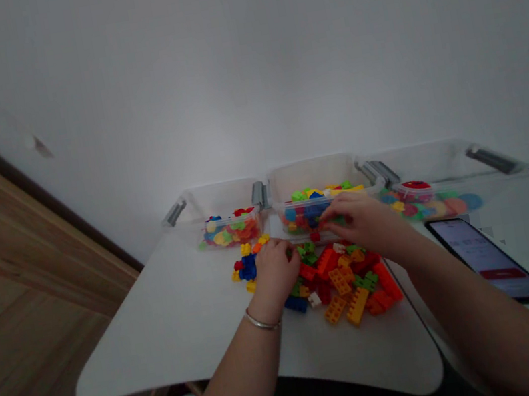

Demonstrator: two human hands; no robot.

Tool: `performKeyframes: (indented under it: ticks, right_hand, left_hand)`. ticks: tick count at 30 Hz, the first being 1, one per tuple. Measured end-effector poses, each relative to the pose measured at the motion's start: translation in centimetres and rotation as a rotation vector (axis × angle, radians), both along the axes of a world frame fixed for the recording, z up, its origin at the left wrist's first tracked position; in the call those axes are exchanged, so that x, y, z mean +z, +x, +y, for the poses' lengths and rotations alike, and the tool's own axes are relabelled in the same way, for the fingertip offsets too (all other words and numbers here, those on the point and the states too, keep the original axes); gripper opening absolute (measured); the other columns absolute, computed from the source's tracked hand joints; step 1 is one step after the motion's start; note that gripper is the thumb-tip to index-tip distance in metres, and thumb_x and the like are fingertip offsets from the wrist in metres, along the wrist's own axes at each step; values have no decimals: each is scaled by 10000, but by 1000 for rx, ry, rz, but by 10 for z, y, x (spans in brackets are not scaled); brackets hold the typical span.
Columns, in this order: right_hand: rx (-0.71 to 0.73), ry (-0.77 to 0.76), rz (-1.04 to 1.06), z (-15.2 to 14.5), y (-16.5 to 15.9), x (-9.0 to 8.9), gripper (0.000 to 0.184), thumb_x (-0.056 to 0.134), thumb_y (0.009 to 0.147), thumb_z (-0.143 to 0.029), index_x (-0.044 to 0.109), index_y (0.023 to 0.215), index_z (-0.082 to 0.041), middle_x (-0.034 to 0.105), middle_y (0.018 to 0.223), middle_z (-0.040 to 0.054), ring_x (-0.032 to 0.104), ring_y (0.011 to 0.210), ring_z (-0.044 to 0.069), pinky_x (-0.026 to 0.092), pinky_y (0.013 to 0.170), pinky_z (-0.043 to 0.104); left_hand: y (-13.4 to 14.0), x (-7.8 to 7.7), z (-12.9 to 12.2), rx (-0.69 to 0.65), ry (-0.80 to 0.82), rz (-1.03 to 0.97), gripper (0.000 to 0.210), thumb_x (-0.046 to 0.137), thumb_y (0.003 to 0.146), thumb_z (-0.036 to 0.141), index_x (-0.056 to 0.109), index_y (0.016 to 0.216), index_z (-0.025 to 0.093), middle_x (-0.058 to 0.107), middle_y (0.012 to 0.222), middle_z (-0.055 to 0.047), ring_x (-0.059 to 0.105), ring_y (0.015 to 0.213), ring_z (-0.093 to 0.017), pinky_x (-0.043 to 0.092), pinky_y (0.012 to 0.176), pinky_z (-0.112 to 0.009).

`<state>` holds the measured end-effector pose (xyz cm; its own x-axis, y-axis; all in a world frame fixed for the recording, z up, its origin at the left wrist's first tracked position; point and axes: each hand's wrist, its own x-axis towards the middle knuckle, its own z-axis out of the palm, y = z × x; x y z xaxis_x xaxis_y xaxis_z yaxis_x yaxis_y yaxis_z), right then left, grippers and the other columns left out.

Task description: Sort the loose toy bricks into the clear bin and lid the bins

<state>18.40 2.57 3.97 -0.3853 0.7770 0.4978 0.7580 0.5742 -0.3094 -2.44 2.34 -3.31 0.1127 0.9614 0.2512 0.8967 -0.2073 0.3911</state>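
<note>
A heap of colourful toy building bricks [339, 280] lies on the white table, mostly red, orange and green. My right hand [357, 223] is above the heap's far side, fingers pinched at a small red brick [315, 235], in front of the middle clear box. My left hand [276, 269] rests at the heap's left side with its fingers curled; whatever is in them is hidden. Just left of it sits a cluster of blue, yellow and red bricks [248, 267]. A silver bracelet [261, 322] circles my left wrist.
Three clear plastic boxes stand along the wall: the left box [214, 199] with small colourful pieces, the middle box [311, 173] with bricks, the right box [431, 163] with round discs. A phone [491, 261] with a lit screen lies at right. The table's edge [183, 380] is near me.
</note>
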Motion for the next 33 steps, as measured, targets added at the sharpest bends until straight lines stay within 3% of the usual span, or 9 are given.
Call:
performKeyframes:
  ticks: [6,13,25,29,33]
  right_hand:
    - [-1,-263,-158,1,-17,-17,190,592,863,-291,698,1010,-232,664,1043,47,639,894,195,480,780,317]
    - [51,-350,-113,6,-26,-33,359,623,846,-325,629,1182,-198,648,1143,89,637,952,208,491,831,329]
    - [93,-230,-7,8,-23,-35,313,617,788,-213,647,1098,-176,667,1079,89,628,948,211,497,841,348]
    - [96,-84,27,8,-15,-26,243,614,772,-191,644,1014,-194,672,1016,72,620,943,211,490,831,350]
    - [113,168,102,9,-3,-13,161,626,785,-238,623,943,-210,677,935,60,614,912,216,474,820,357]
  left_hand:
    - [-2,2,3,-78,101,-189,99,560,861,165,652,825,177,666,891,-64,605,923,-217,477,866,-357]
    - [0,4,2,-161,129,-328,80,582,865,163,644,821,187,656,870,-41,606,892,-194,488,837,-339]
    - [1,5,1,-233,150,-339,96,611,846,139,686,830,197,684,887,-36,617,903,-197,488,855,-354]
    - [0,8,-1,-211,214,-339,142,593,845,111,685,910,197,695,928,-43,620,947,-207,480,884,-373]
    - [0,9,-2,-198,232,-330,147,581,841,98,679,895,193,685,917,-46,618,944,-208,485,874,-371]
